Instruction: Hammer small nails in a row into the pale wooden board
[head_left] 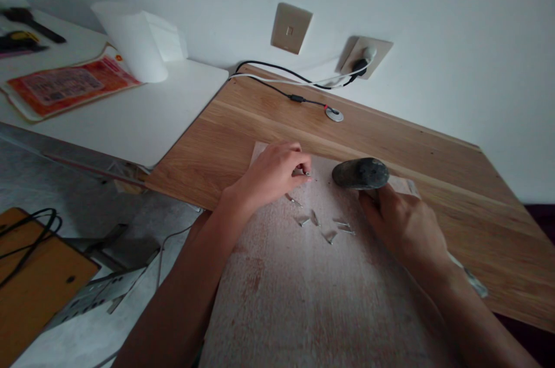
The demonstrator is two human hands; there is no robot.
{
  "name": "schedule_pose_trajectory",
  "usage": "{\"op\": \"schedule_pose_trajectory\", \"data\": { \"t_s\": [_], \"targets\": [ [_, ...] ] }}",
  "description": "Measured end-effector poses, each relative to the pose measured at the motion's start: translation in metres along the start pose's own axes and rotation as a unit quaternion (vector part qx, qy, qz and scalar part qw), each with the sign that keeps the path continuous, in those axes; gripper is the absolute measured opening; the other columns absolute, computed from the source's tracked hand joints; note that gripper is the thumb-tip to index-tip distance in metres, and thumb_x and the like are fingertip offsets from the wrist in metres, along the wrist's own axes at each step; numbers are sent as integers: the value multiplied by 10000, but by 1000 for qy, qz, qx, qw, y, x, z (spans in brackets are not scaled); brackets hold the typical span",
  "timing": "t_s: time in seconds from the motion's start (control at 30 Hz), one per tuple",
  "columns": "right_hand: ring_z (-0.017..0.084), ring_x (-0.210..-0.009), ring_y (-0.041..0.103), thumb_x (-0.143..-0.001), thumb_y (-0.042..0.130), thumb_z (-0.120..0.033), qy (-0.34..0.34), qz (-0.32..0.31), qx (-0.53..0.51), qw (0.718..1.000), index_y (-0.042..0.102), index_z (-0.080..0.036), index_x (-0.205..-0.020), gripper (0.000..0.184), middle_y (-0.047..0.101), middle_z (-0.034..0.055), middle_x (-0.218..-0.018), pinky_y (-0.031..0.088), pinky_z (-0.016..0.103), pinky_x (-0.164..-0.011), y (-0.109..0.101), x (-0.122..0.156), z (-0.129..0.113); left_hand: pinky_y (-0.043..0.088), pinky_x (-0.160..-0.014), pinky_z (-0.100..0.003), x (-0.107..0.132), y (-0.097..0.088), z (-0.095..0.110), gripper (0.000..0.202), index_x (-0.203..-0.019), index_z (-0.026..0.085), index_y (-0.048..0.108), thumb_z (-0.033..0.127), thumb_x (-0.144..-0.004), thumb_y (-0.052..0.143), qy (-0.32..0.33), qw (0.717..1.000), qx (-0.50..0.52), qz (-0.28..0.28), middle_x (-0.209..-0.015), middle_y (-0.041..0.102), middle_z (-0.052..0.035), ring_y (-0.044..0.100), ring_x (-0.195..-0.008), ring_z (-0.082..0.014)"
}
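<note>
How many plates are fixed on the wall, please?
2. The left plate is higher on the wall. The right plate is slightly lower, with a white plug and a black plug in it. I see no sign of another hidden.

Coarse wood and bright metal beside smoother, flatter finishes.
The long, pale, whitewashed-looking wooden board [303,287] is matt and rough, with reddish worn streaks toward its left edge; slim silver metal fasteners [330,238] shine nearer its far edge. The rounded black rubber-like mallet head [359,173] looks dull and scuffed. The brown wood-grain tabletop [195,165] is smooth, the white tabletop [182,107] smooth and plain, a matt white paper-like roll [134,44] near its far right corner.
</note>
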State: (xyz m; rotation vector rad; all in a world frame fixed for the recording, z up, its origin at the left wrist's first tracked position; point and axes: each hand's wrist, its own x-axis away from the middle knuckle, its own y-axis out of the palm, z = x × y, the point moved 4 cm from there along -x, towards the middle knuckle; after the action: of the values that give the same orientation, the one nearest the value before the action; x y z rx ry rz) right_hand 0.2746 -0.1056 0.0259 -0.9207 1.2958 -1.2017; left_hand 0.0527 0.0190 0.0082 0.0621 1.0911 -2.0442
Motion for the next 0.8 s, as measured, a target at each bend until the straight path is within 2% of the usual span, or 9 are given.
{"op": "schedule_pose_trajectory", "data": {
  "t_s": [0.4,0.8],
  "targets": [
    [122,-480,353,-1030,421,-429,-11,17,-2,1000,738,-145,-1002,426,593,73,-613,152,275,-584,2,0,3,477,-808,-315,0,1,0,172,-864,167,708,191,-904,873,-6,1000,-21,1,-974,677,-20,650,-881,-161],
    [119,-482,350,-1040,426,-415,-30,47,0,998,725,-155,-977,401,575,55,-604,154,276,-594,3,2,2,488,-813,-318,0,3,-1,69,-899,165,771,132,-923,827,3,1000,7,-2,-979,734,-31,677,-860,-158]
  ]
}}
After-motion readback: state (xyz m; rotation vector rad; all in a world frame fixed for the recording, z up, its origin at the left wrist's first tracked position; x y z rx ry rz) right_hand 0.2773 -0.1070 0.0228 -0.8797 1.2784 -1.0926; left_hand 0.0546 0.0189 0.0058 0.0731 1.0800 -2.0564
